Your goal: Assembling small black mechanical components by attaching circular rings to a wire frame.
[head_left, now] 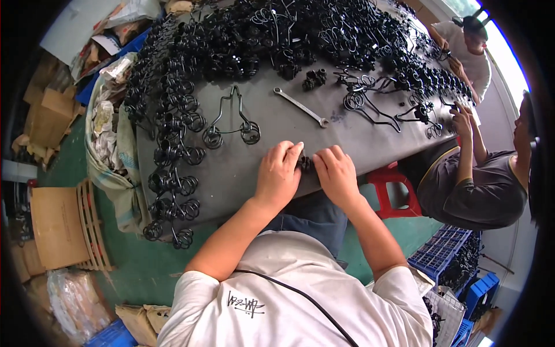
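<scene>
At the near edge of the grey table, my left hand (277,176) and my right hand (337,175) are closed on a small black part (304,163) between them. Fingers cover much of it, so its exact kind is unclear. Just beyond them lies a combination wrench (300,107), slanting down to the right. A dark double torsion spring (221,132), with two coils and a bent wire loop, rests left of the wrench. Past the wrench sits another small black piece (314,79), apart from the large heap.
A heap of black wire springs (289,34) spreads over the table's far side. A column of springs (173,156) runs along its left edge. Two people work at right, near a red stool (395,191). Sacks (110,139) and cardboard boxes (60,225) stand at left.
</scene>
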Available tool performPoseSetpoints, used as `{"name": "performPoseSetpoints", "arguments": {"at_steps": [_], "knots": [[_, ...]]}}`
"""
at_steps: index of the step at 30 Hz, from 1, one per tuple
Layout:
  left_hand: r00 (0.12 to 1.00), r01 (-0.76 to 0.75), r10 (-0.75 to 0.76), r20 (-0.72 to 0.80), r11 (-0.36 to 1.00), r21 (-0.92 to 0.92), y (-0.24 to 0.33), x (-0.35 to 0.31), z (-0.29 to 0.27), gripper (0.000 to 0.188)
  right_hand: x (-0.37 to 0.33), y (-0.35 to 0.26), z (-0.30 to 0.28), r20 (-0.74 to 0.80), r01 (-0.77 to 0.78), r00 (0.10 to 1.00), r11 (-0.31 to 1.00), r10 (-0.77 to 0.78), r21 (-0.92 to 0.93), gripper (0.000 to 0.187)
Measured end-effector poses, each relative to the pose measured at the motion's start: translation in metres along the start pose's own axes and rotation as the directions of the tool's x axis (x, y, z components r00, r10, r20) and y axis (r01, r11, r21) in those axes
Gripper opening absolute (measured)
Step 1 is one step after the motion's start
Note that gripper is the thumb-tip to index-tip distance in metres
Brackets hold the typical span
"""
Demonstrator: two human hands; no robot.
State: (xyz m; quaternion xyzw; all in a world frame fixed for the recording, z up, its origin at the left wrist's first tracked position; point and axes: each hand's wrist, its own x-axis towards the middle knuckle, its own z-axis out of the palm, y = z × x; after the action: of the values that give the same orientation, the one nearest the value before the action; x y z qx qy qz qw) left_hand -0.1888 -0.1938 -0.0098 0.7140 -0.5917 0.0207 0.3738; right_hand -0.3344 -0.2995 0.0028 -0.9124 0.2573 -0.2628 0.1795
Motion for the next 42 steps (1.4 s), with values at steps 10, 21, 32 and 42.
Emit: {"name": "performPoseSetpoints", "arguments": {"at_steps": [10, 21, 32, 42], "knots": [[0.99, 0.141, -0.141, 0.02, 0.96, -0.242, -0.003, 0.008, -0.005, 0.045, 0.003, 0.006, -0.002, 0.065, -0.074, 0.996, 0.96, 0.058, 0.271, 0.01], [0.883, 0.428, -0.241, 0.403, 0.767, -0.479, 0.0, 0.021, -0.026, 0.041, 0.001, 0.021, -0.016, -0.013, 0.294, 0.955, 0.936, -0.297, 0.191, 0.022], [0.581, 0.781, -0.053, 0.812, 0.317, -0.538, -0.02, 0.041, -0.042, 0.037, 0.006, 0.015, -0.033, -0.048, 0.488, 0.864, 0.812, -0.501, 0.321, 0.032], [0.91, 0.325, -0.185, 0.371, 0.873, -0.362, -0.001, 0.038, -0.021, 0.041, 0.01, 0.022, -0.03, 0.234, -0.166, 0.968, 0.931, 0.091, 0.326, 0.019]]}}
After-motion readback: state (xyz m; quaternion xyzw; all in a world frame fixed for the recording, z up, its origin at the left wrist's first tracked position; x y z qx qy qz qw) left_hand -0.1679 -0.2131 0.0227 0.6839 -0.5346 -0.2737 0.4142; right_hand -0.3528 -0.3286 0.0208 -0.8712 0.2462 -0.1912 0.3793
